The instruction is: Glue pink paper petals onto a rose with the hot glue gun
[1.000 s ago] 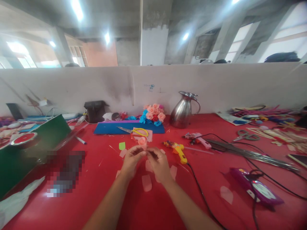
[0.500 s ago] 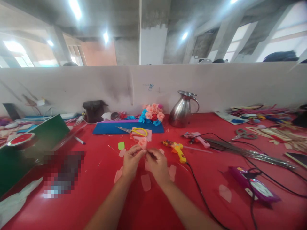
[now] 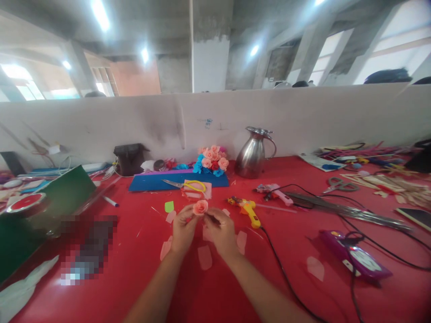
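A small pink paper rose (image 3: 200, 207) is pinched between the fingertips of my left hand (image 3: 184, 228) and my right hand (image 3: 220, 229), over the middle of the red table. The bloom faces up toward me, and its base is hidden by the fingers. Loose pink petals (image 3: 204, 257) lie below and beside both hands. To the right of my right hand rests a yellow glue gun (image 3: 249, 211) with a black cable. Beyond the rose are yellow-handled scissors (image 3: 194, 185) on a blue block (image 3: 148, 182).
Behind the block stands a bunch of paper flowers (image 3: 212, 160), beside a steel jug (image 3: 252, 152). A pink glue gun (image 3: 279, 195), grey scissors (image 3: 340, 185) and a purple packet (image 3: 357, 258) lie right. At left is a green board (image 3: 72, 193).
The rose has turned, so its open bloom now shows more fully above my fingertips. Both hands keep nearly the same place. The whole view has shifted slightly.
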`<action>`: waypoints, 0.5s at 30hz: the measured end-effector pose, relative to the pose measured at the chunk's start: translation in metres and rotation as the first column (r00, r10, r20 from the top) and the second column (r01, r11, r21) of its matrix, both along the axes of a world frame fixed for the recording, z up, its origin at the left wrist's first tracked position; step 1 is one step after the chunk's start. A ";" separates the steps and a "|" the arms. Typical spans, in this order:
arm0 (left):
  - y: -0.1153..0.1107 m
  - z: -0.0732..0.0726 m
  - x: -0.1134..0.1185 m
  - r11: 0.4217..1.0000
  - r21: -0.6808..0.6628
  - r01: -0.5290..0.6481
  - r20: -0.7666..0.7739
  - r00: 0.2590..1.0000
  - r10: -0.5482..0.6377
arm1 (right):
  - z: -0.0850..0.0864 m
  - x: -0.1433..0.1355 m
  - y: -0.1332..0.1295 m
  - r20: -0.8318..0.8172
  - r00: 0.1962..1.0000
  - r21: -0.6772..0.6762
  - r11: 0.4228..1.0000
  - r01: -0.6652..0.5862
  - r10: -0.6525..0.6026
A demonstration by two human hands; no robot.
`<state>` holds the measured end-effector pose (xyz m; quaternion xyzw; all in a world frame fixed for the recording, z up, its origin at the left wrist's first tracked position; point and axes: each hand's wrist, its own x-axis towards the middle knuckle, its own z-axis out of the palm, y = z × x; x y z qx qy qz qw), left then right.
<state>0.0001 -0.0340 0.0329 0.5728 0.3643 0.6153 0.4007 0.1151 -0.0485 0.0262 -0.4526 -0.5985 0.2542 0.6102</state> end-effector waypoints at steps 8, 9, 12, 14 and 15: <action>0.003 -0.008 -0.004 0.989 0.150 0.005 -0.073 0.997 0.006 | 0.005 0.001 -0.001 -0.025 0.999 0.015 0.999 -0.031 0.031; 0.003 -0.008 -0.005 0.988 0.155 0.009 -0.073 0.997 0.002 | 0.005 0.001 -0.001 -0.025 0.999 0.015 0.999 -0.035 0.035; 0.003 -0.009 -0.005 0.990 0.137 0.030 -0.054 0.998 -0.023 | 0.006 0.001 -0.001 -0.028 0.999 0.014 0.999 -0.039 0.040; 0.003 -0.008 -0.004 0.992 0.119 0.043 -0.023 0.999 -0.041 | 0.004 0.001 0.000 -0.030 0.999 0.020 0.999 -0.039 0.040; 0.003 -0.008 -0.003 0.993 0.111 0.046 -0.007 0.999 -0.046 | 0.004 0.002 0.000 -0.030 0.999 0.025 0.999 -0.040 0.041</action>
